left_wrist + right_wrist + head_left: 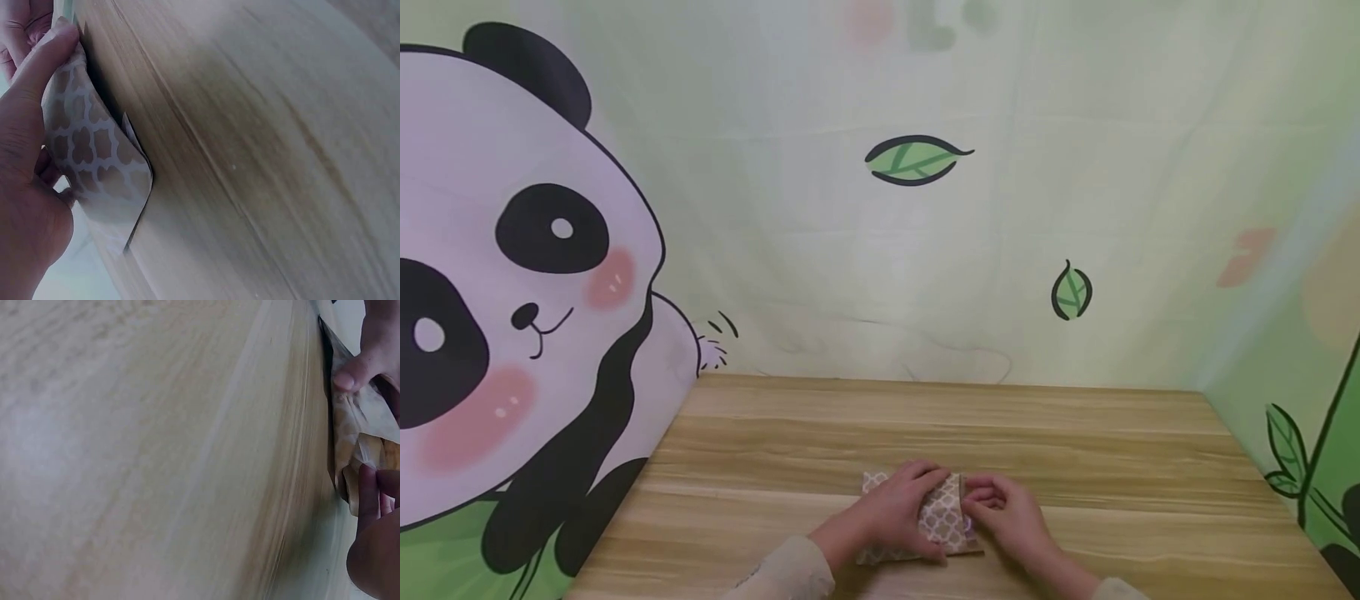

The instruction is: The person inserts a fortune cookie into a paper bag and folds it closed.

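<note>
A flat paper bag (942, 515) with a tan and white lattice pattern lies on the table near its front. My left hand (898, 512) spans it and grips it, with the thumb on the near edge and the fingers toward the far edge. At the bag's right end, which gapes, my right hand (1011, 517) has its fingers curled at the mouth. They pinch a plastic-wrapped item (370, 450) there, seen in the right wrist view. Most of that item is hidden inside the bag. In the left wrist view the bag's other end (94, 144) bends up slightly off the wood.
The wood-grain table (760, 467) extends behind and to both sides of the hands. A pale green cloth backdrop (820, 250) with a printed panda (550, 333) and leaves rises at the back and sides.
</note>
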Motion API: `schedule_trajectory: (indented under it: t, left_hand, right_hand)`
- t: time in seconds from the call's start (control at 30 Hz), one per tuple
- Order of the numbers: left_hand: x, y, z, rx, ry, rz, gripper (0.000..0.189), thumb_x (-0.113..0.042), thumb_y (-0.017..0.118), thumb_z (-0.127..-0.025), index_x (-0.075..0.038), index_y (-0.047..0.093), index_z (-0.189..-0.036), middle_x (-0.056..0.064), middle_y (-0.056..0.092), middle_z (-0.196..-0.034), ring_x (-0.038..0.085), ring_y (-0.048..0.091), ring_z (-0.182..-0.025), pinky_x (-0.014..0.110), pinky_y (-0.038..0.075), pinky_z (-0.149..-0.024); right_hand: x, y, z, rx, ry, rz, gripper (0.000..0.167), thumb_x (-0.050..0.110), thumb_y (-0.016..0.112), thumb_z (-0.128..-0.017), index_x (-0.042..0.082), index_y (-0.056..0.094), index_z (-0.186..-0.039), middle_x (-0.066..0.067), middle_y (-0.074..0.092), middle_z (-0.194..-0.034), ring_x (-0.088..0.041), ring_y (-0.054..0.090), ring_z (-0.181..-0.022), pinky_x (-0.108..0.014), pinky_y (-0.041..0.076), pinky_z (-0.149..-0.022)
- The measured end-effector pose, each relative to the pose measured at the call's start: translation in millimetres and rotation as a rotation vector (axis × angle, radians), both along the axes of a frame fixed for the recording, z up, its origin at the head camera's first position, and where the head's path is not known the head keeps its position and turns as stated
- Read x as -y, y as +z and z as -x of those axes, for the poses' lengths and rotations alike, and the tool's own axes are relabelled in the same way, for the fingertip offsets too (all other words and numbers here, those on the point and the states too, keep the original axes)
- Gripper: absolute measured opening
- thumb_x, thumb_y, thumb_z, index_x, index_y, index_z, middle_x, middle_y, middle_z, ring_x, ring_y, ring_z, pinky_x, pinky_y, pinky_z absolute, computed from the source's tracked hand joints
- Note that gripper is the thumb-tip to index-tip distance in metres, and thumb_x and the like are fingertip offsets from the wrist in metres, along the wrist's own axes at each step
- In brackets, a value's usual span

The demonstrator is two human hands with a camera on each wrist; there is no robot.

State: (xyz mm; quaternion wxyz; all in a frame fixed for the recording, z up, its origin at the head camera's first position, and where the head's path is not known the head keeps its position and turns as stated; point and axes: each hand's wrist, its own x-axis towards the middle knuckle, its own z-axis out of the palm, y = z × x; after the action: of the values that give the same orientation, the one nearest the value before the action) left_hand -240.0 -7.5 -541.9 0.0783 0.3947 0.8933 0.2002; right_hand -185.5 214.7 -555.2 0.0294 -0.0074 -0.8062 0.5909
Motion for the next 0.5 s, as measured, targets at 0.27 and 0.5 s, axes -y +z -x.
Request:
schedule_trajectory:
  t: [0.27,0.5]
  left_hand:
    - [0.4,0.6,0.0,0.012,0.02,0.05,0.122,-0.058,0.097,-0.068,-0.016,0.038,-0.165,0.005,0.045,-0.161,0.023,0.044,-0.148,0.04,0.042,-0.121]
    - [-1.9,0.1,1.1,0.017,0.013,0.009,0.113,-0.05,0.095,-0.07,-0.017,0.042,-0.164,0.004,0.049,-0.157,0.021,0.046,-0.144,0.036,0.044,-0.118]
  right_hand:
    - [-1.4,-0.6,-0.6,-0.018,-0.026,0.012,0.028,-0.003,0.083,-0.088,-0.005,0.074,-0.115,-0.01,0.077,-0.094,-0.01,0.072,-0.084,-0.022,0.06,-0.079]
    - [3.9,-3.5,-0.7,-0.044,-0.018,0.036,0.028,-0.005,0.082,-0.088,-0.006,0.073,-0.114,-0.011,0.077,-0.094,-0.009,0.071,-0.082,-0.022,0.061,-0.079]
